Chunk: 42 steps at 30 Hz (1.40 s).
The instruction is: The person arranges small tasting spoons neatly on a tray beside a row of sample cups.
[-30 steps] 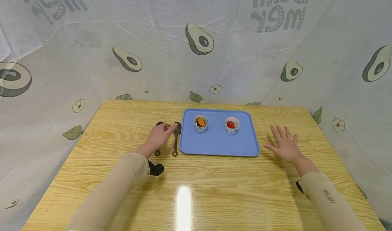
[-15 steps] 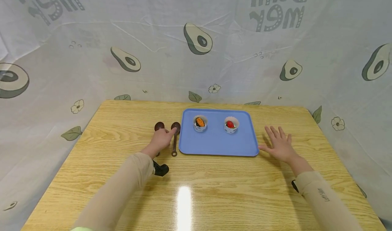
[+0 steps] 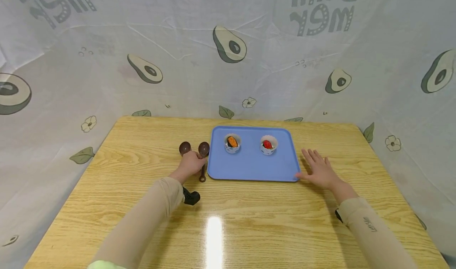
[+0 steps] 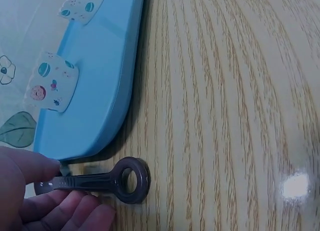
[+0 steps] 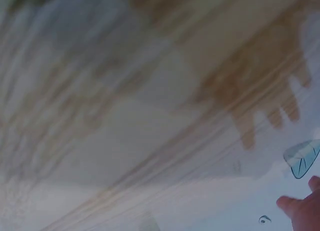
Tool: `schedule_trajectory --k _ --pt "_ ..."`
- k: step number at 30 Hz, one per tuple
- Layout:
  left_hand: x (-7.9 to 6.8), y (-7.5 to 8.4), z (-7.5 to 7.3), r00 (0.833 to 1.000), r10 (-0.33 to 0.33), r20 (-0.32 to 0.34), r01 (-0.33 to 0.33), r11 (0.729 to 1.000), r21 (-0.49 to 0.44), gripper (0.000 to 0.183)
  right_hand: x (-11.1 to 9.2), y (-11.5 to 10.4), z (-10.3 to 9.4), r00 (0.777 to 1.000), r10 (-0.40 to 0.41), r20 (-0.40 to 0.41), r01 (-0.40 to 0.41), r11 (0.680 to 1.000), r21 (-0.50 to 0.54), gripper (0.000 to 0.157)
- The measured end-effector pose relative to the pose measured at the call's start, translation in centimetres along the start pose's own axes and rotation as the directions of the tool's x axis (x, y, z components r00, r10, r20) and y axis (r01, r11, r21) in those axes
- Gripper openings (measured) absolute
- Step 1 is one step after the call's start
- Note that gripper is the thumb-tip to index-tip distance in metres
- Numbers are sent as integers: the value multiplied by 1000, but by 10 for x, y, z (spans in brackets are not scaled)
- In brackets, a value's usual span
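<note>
Two dark brown spoons lie side by side left of the blue tray (image 3: 253, 170). My left hand (image 3: 189, 165) is at the right spoon (image 3: 204, 148), its thumb and fingers on either side of the handle, pinching it; the ringed handle end (image 4: 131, 181) sticks out of the fingers in the left wrist view. That hand covers the left spoon's handle, while its round bowl (image 3: 185, 147) shows. My right hand (image 3: 318, 174) is spread with straight fingers beside the tray's right edge, its thumb near the front right corner and holding nothing.
On the tray stand two patterned paper cups, the left cup (image 3: 232, 149) with an orange-topped sushi piece (image 3: 232, 141), the right cup (image 3: 268, 150) with a red-topped one (image 3: 267, 144). A printed cloth (image 3: 192, 86) hangs behind the wooden table (image 3: 256, 221).
My left hand has moved right and slightly down onto the right spoon's handle. The right hand has moved left, nearer the tray. Tray and cups have stayed put.
</note>
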<state>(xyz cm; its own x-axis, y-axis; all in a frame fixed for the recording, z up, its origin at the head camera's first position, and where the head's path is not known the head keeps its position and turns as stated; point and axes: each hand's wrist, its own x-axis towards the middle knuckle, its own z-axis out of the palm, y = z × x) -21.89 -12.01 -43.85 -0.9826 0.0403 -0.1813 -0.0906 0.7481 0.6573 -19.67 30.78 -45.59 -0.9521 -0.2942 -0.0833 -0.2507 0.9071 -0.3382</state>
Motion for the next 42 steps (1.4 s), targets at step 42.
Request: schedule_trajectory --k 42 --pt "8 -6 -1 992 -99 79 117 957 -264 19 7 -8 5 993 -41 112 43 999 -17 105"
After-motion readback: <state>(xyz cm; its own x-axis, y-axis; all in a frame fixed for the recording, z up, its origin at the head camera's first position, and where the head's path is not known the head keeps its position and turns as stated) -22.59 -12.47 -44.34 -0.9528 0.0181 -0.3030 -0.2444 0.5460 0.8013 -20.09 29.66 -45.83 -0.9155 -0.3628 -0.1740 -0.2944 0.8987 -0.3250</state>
